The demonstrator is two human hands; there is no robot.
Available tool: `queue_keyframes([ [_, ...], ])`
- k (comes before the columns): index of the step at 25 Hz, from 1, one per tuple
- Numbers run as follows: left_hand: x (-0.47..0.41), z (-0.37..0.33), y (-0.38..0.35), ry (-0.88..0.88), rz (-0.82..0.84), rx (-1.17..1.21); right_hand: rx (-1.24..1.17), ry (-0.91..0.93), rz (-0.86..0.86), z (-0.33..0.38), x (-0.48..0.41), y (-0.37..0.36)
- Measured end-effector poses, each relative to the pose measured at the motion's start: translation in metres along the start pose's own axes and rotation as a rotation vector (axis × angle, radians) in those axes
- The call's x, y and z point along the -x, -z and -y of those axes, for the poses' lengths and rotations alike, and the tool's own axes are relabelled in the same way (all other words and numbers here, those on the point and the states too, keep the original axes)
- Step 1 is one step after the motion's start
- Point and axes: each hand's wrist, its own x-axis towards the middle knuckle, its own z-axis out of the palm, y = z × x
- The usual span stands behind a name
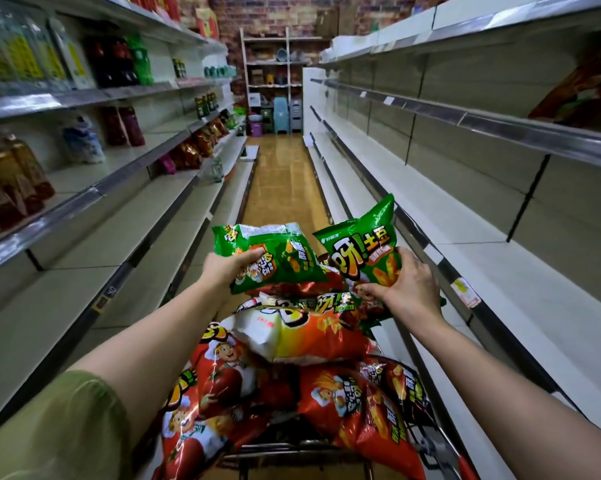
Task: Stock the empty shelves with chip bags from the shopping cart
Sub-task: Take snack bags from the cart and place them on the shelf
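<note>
Bare shelves (499, 258) are lining frame right; above the heaped shopping cart (292, 448), left hand (228, 268) and right hand (409, 285) are each gripping a green chip bag (278, 254), (364, 251), fingers curled round, apparently for shelving.

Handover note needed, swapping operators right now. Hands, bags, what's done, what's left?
Left hand: grips a green chip bag above the pile.
Right hand: grips a second green chip bag, held upright, nearer the right shelves.
Shopping cart: directly in front, heaped with red chip bags.
Done: two bags picked up, neither shelved yet.
Left: set both on the mostly bare right shelves, then empty the cart.
</note>
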Motion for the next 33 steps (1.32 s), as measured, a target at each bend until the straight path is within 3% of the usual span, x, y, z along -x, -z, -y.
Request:
queue_keyframes([
  [5, 0.040, -0.003, -0.014, -0.106, 0.111, -0.041, -0.052, 0.009, -0.007, 0.005, 0.012, 0.016],
  [13, 0.063, 0.008, -0.013, -0.207, 0.027, -0.076, -0.145, -0.005, -0.061, 0.000, 0.040, 0.043],
  [18, 0.115, 0.015, -0.041, -0.249, 0.136, -0.063, -0.285, -0.012, -0.114, -0.004, 0.057, 0.094],
  [26, 0.156, 0.025, -0.100, -0.339, 0.265, -0.002, -0.310, -0.045, -0.142, -0.022, 0.094, 0.167],
  [33, 0.169, -0.019, -0.161, -0.458, 0.473, 0.180, -0.248, -0.099, -0.349, -0.013, 0.097, 0.236],
])
